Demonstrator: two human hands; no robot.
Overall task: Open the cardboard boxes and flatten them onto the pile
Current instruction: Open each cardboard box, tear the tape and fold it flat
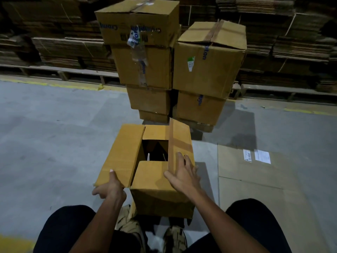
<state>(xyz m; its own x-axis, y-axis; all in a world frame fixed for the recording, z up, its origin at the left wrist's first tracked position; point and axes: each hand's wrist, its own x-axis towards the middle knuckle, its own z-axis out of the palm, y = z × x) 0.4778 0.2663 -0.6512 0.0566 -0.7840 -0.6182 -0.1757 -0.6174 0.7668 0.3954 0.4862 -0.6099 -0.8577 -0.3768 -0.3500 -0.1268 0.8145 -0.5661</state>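
A cardboard box [155,181] stands on the floor between my knees with its top flaps partly open and a dark gap in the middle. My left hand [109,189] grips the near edge of the left flap [122,154], thumb on top. My right hand [184,174] lies with spread fingers against the raised right flap [179,143], which carries brown tape. A flattened cardboard sheet [255,179] with white labels lies on the floor to the right.
Two stacks of closed cardboard boxes [145,66] [207,70] rise just behind the open box. Bundled flat cardboard on pallets [291,42] fills the back wall. A yellow line [54,84] crosses the grey concrete floor. My knees and shoes sit at the bottom.
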